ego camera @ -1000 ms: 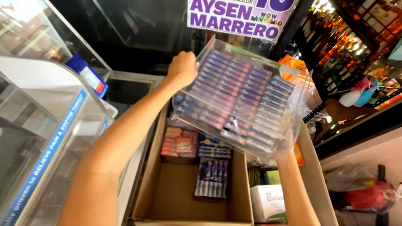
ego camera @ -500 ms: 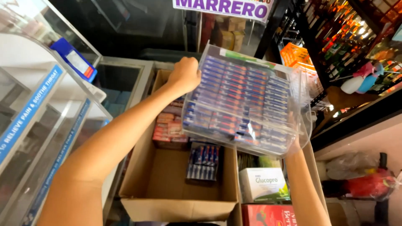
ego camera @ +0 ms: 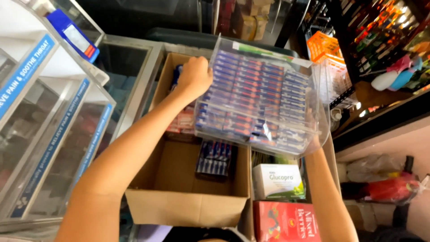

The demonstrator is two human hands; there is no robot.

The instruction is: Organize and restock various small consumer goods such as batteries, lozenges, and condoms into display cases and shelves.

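Fingers of both hands, left hand and right hand, clamp a clear rigid plastic display case, now lower over the cardboard box at 6 o'clock.

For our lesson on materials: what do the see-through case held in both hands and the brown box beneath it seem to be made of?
The see-through case looks like rigid clear plastic, acrylic perhaps: glossy, with bright glints and the packets inside showing through. The left hand grips its left edge; the right hand shows only through the case at its lower right. The brown box looks like matte cardboard, with folded flaps and raw edges.
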